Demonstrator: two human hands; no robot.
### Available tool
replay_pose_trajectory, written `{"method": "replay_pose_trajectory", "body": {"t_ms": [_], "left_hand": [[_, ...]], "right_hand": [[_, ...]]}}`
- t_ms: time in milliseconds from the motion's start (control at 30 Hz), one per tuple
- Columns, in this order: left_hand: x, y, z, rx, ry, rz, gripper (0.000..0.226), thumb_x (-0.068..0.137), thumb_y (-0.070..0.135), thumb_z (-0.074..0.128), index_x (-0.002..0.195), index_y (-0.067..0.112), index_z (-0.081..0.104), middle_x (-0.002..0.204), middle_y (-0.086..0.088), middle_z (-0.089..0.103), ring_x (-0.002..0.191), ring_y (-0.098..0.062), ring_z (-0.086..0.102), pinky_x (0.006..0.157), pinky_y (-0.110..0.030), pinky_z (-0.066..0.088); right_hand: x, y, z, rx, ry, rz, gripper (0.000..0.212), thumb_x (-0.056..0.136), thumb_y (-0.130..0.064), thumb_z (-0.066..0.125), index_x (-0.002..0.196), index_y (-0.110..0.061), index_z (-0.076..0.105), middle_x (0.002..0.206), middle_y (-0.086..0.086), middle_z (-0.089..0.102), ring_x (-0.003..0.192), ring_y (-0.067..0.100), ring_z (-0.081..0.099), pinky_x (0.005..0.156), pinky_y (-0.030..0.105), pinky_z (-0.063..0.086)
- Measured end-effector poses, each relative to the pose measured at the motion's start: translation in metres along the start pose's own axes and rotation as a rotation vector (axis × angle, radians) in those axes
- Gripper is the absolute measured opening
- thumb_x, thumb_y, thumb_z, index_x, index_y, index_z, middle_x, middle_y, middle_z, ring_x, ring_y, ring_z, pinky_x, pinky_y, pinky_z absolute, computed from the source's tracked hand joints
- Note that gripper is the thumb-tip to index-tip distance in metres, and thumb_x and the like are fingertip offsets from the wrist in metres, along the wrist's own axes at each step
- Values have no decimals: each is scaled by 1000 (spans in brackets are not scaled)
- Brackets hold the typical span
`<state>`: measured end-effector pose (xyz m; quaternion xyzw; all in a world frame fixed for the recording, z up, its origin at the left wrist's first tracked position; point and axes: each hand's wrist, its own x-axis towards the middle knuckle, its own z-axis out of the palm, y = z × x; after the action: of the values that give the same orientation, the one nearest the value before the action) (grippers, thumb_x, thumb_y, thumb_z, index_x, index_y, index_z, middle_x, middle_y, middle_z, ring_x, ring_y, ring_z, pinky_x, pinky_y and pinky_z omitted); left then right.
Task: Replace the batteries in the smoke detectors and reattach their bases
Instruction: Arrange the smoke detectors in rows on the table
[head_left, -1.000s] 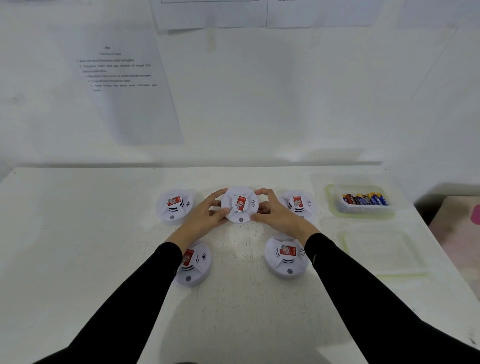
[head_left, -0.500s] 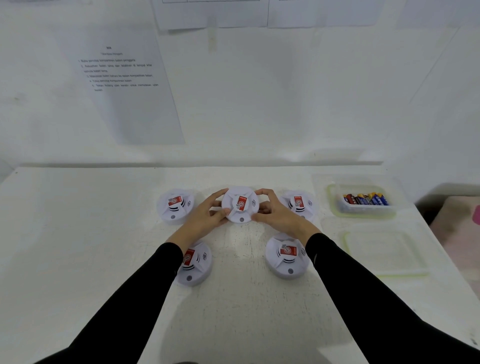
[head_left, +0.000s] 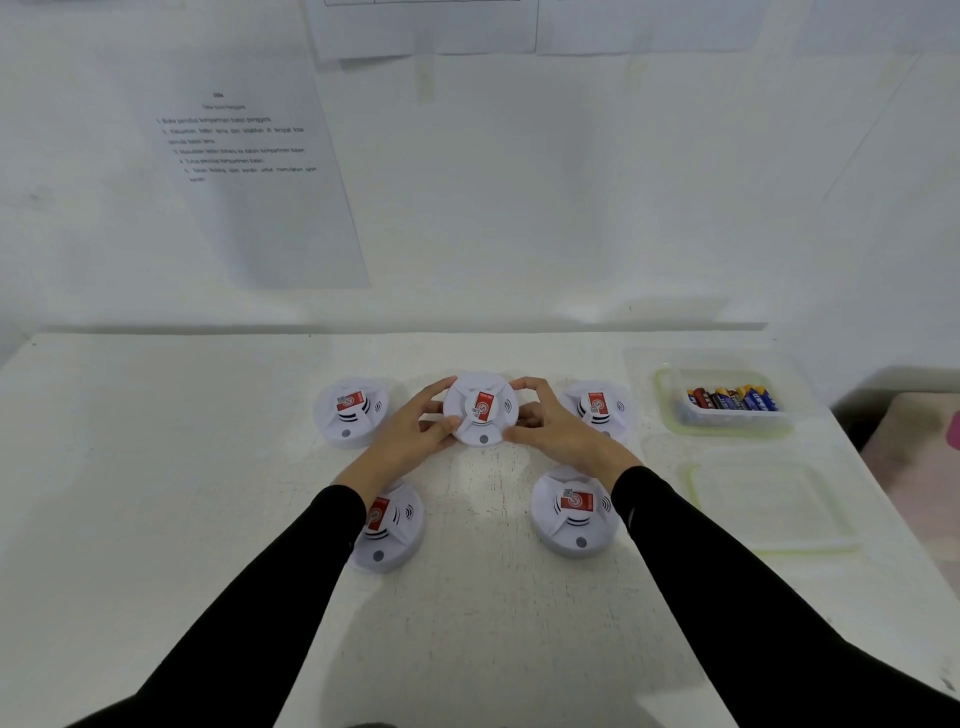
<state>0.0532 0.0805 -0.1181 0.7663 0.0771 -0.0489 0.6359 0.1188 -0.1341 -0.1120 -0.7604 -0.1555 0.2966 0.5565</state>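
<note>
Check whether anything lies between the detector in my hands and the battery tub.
Yes. A second detector lies on the table between the held detector and the battery tub, just beyond the right hand. Nothing else shows in that gap.

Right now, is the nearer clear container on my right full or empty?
Empty: nothing shows inside the nearer clear container; the batteries all lie in the farther container.

White smoke detectors (head_left: 480, 408) carry red labels (head_left: 483, 405); sleeves (head_left: 753, 587) are black; batteries (head_left: 732, 399) show blue, red and yellow; the worktop (head_left: 156, 467) is white.
</note>
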Motion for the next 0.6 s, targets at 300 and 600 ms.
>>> {"method": "replay_pose_trajectory", "body": {"t_ms": [300, 600], "left_hand": [[0, 0, 0, -17, -6, -4, 53, 98, 12, 61, 145, 27, 44, 126, -3, 60, 111, -16, 65, 84, -23, 58], [0, 0, 0, -19, -5, 0, 52, 97, 13, 61, 145, 27, 45, 123, -1, 60, 109, -16, 65, 84, -24, 58]], "right_hand": [[0, 1, 0, -11, 1, -3, 57, 89, -9, 64, 132, -27, 31, 111, 10, 65, 95, 14, 62, 82, 21, 49], [2, 1, 0, -10, 0, 3, 58, 89, -9, 65, 132, -28, 31, 112, 9, 66, 100, 16, 63, 84, 22, 49]]}}
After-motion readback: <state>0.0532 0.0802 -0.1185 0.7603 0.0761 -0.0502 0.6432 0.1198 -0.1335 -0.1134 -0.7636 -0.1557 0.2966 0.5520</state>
